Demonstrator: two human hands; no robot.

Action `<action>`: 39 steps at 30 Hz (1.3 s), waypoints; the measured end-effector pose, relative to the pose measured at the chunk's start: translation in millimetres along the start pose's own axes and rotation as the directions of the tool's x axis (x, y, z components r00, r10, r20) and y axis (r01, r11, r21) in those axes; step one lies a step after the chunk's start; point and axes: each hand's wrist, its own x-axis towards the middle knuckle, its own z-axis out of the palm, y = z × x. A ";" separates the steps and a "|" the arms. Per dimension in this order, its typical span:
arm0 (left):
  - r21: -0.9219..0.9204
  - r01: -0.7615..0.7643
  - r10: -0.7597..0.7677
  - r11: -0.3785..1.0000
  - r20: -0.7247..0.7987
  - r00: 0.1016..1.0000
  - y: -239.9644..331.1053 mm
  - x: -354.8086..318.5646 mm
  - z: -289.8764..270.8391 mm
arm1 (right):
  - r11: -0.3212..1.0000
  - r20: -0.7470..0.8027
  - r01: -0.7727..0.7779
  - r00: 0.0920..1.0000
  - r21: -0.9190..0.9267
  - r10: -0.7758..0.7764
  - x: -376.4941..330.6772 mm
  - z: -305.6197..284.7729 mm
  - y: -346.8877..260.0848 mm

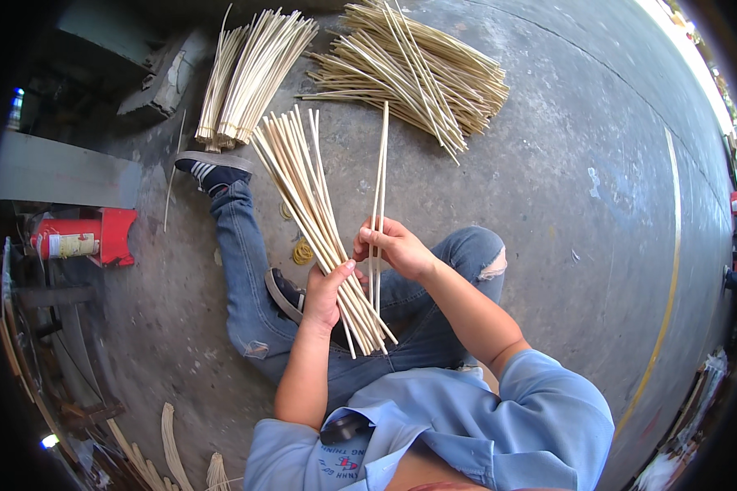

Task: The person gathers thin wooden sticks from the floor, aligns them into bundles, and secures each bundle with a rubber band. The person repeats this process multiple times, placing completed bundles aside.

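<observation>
My left hand is closed round a loose bundle of thin pale sticks, which fans out at its far end and slants across my lap. To its right, my right hand pinches a couple of separate sticks between thumb and fingers, held nearly upright beside the bundle. The two hands are close together above my crossed leg. Some of the fingers of each hand are hidden behind the sticks.
Tied stick bundles stand by my shoe; a large loose pile of sticks lies farther right. Yellow rubber bands rest on the concrete floor. A red fire extinguisher is at the left. More sticks lie lower left.
</observation>
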 end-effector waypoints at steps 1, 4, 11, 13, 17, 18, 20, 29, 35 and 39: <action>0.004 -0.001 0.001 1.000 -0.004 1.000 2.4 -1.2 -0.4 | 0.991 -0.025 -0.029 0.999 0.129 0.032 -1.0 2.7 -0.5; 0.034 -0.001 0.001 0.999 -0.006 1.000 9.3 -3.8 -0.9 | 0.977 -0.095 -0.091 0.989 0.193 0.111 -6.6 9.9 -2.8; 0.111 -0.044 0.031 0.993 0.114 0.993 6.6 -6.2 3.2 | 0.992 -0.181 -0.047 0.983 -0.115 0.026 -8.4 32.9 8.1; 0.103 -0.066 0.053 0.993 0.121 0.991 4.6 -7.1 1.8 | 0.995 -0.182 -0.067 0.982 -0.075 0.053 -10.8 31.0 11.1; 0.128 -0.109 0.101 0.986 0.068 0.993 0.8 -10.6 1.6 | 0.994 -0.165 -0.070 0.985 -0.081 0.056 -12.0 27.1 14.8; 0.126 -0.117 0.110 0.985 0.064 0.992 0.1 -10.9 2.9 | 0.996 -0.178 -0.060 0.983 -0.061 0.048 -12.7 27.4 16.8; 0.129 -0.139 0.134 0.982 0.051 0.990 1.3 -11.5 2.7 | 0.999 -0.195 -0.035 0.980 -0.018 0.031 -11.9 32.2 20.1; 0.073 -0.127 0.127 0.989 0.001 0.992 2.5 -11.7 2.7 | 0.994 -0.218 0.092 0.971 -0.051 -0.101 -4.5 35.0 26.1; 0.088 -0.128 0.131 0.988 -0.029 0.991 4.0 -12.3 2.3 | 0.999 -0.235 0.036 0.971 0.020 -0.030 -5.8 36.1 21.1; 0.062 -0.137 0.139 0.989 -0.026 0.990 4.3 -9.9 6.5 | 0.998 -0.243 0.014 0.970 0.055 0.000 -3.9 41.2 24.5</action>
